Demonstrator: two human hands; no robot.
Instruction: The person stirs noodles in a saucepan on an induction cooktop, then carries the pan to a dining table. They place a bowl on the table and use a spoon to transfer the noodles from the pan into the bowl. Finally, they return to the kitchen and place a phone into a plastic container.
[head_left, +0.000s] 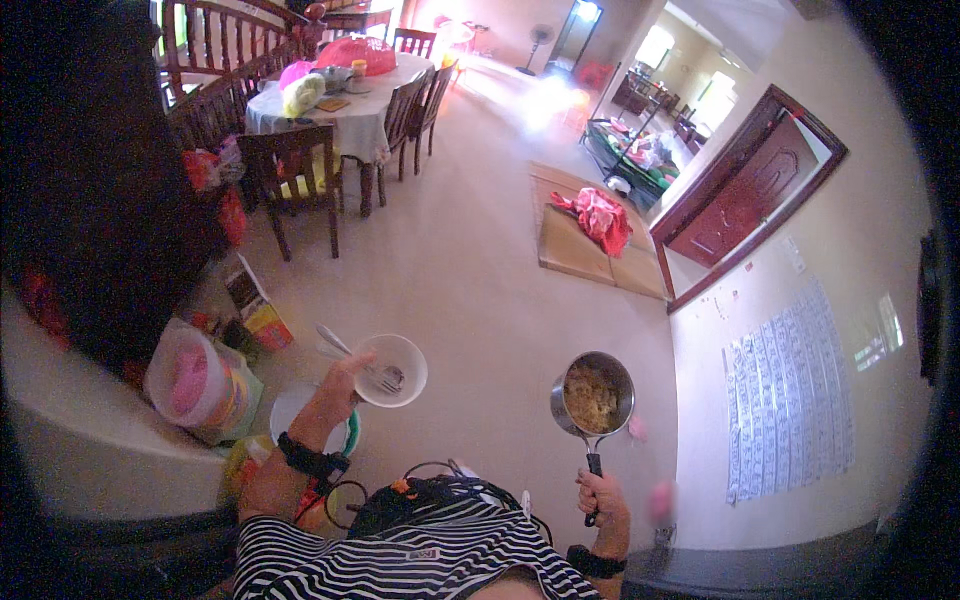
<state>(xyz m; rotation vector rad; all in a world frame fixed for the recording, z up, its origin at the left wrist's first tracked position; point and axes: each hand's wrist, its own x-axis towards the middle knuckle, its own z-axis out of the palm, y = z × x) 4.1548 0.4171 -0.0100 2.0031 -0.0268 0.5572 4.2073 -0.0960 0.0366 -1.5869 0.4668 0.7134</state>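
My left hand (341, 388) grips a white bowl (414, 373) by its near left side. A metal fork (386, 381) lies in that bowl, tines down at the bottom, and the handle of a piece of cutlery (330, 339) sticks out past the rim under my fingers. In my right hand (602, 496) is the black handle of a small metal saucepan (556, 401), held out level in front of me. Brown food, perhaps noodles (596, 397), fills much of the pan. Both vessels are in the air above the tiled floor.
Left of me stand a plastic tub (169, 375) and a white bucket (289, 409). A dining table (352, 124) with wooden chairs (300, 187) is ahead left. Flattened cardboard (570, 244) with a red cloth (600, 217) lies ahead right, near a doorway (742, 195). A wall (697, 420) runs along my right.
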